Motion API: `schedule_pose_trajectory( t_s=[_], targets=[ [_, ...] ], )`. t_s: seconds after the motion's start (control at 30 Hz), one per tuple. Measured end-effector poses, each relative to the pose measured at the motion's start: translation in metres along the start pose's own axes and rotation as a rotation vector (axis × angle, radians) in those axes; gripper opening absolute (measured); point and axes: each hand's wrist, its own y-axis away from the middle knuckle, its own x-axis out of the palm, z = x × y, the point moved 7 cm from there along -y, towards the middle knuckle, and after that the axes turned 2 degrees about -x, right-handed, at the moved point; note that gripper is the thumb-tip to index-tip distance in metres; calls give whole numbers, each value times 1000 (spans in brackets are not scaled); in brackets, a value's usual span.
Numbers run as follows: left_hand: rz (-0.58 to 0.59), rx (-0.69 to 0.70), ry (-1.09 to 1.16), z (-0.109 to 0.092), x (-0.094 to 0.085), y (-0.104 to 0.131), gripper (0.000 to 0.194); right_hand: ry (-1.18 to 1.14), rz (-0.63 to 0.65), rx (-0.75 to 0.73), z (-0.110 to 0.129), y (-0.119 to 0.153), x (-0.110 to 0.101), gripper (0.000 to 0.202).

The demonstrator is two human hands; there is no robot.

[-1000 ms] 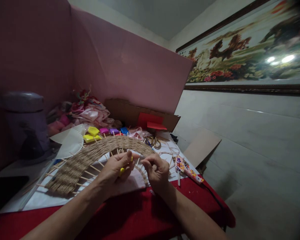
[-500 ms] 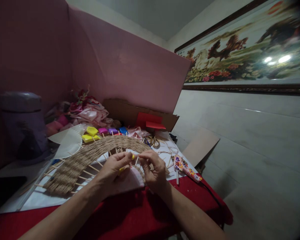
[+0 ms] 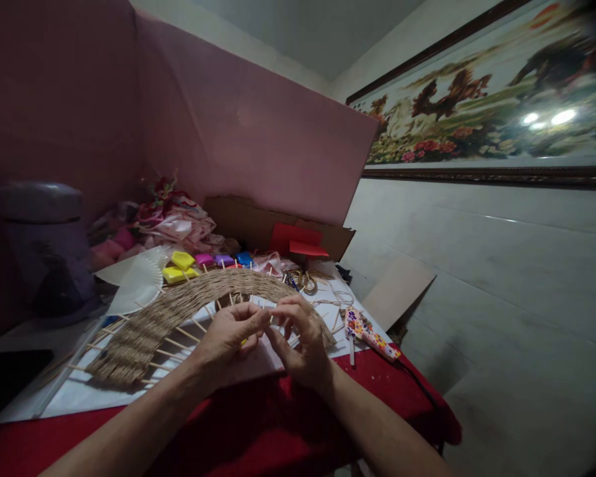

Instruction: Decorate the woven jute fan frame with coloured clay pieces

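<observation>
My left hand (image 3: 233,334) is closed in a pinch, thumb against index finger, and a bit of yellow modelling clay (image 3: 244,342) shows below its curled fingers. Touching its fingertips is my right hand (image 3: 300,338), with fingers bent and thumb reaching toward the same spot; anything between these tips is hidden. Behind and left of both hands lies an arched woven band of brown cord (image 3: 179,308), with thin wooden sticks poking out along both edges. White paper (image 3: 74,397) lies under the band.
Yellow packets (image 3: 181,266) and other coloured packets lie behind the band. A white paper plate (image 3: 139,285) is at left, near a purple canister (image 3: 44,252). At right are a flower-patterned glue gun (image 3: 370,334) and scissors (image 3: 308,283). Red cloth (image 3: 258,430) covers the front edge.
The yellow bit that showed between the fingertips is now hidden. My right hand's fingers have spread and shifted slightly, with its thumb stretched toward my left hand.
</observation>
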Motion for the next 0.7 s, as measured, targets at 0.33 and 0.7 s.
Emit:
schedule_pose_trajectory(
  t_s=[0.33, 0.7],
  targets=[
    [-117, 165, -249, -15, -3, 2, 34, -35, -225, 262, -31, -10, -37, 10],
    [-104, 494, -941, -20, 10, 11, 17, 326, -89, 457, -70, 64, -94, 9]
  ],
)
